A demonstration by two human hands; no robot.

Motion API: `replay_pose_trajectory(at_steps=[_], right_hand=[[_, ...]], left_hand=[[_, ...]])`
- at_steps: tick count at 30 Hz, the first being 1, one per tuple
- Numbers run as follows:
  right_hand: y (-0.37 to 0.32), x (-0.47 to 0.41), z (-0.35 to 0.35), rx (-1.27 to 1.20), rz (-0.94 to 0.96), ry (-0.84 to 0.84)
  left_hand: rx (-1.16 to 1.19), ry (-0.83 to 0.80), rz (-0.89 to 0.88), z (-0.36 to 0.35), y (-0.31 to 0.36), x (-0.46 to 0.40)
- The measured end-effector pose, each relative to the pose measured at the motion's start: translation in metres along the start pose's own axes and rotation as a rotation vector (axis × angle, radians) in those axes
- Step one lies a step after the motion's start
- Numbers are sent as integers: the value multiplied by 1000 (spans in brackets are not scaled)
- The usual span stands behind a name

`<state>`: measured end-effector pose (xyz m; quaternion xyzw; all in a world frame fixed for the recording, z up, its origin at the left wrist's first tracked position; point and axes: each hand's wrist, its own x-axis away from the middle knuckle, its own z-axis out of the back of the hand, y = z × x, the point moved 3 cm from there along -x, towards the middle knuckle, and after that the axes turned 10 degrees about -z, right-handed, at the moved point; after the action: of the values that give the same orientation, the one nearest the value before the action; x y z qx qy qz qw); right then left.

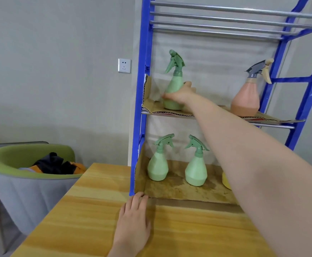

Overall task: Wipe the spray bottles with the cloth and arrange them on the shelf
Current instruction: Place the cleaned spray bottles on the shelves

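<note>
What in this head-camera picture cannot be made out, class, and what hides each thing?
- Yellow object on the lower cardboard-lined shelf: the right forearm covers most of it, so its kind is unclear.
- Right hand round the tall green spray bottle: its fingertips lie behind the bottle.
- Wiping cloth: nowhere in view.
- Dark and orange bundle in the green armchair: too crumpled to identify.

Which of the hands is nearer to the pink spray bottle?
The right hand. It grips the green bottle on the same middle shelf as the pink spray bottle, off to its left. The left hand rests far below on the wooden table.
</note>
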<state>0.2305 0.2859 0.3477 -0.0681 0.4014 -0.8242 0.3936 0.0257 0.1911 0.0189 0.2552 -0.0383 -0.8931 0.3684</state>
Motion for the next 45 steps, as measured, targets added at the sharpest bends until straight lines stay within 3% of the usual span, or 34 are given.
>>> replay_pose_trajectory(at_steps=[4,8,11,13,17,21,25,27,30,33,36,38,42,45], right_hand=[[0,-2,-4,-248,41,-156],[-2,1,-5,-265,56,-275],[-1,2,-4,-210,75,-272],[-1,10,5,-120,112,-218],[2,48,30,-3,303,71],[36,120,34,-161,721,394],[86,174,-13,-110,965,365],[108,173,-46,5,884,250],[138,140,-92,122,478,-26],[160,111,-124,-119,104,-282],[172,90,-150,-419,-114,-461],[178,81,-162,-484,-138,-517],[184,75,-169,-429,-55,-442],[185,73,-174,-199,2,-295]], left_hand=[[-4,4,1,0,0,0],[-14,7,3,0,1,0],[-19,-2,4,0,1,1],[-20,-9,13,0,1,1],[-17,-24,33,-1,2,1],[-34,-47,48,-1,2,0],[-49,-67,58,-2,2,2],[-56,-73,61,-2,2,1],[-65,-70,65,-3,2,1],[-62,-72,59,-3,1,1],[-66,-67,48,-3,2,0],[-63,-64,46,-3,2,0],[-50,-46,46,-4,1,0],[-56,-43,46,-5,1,0]])
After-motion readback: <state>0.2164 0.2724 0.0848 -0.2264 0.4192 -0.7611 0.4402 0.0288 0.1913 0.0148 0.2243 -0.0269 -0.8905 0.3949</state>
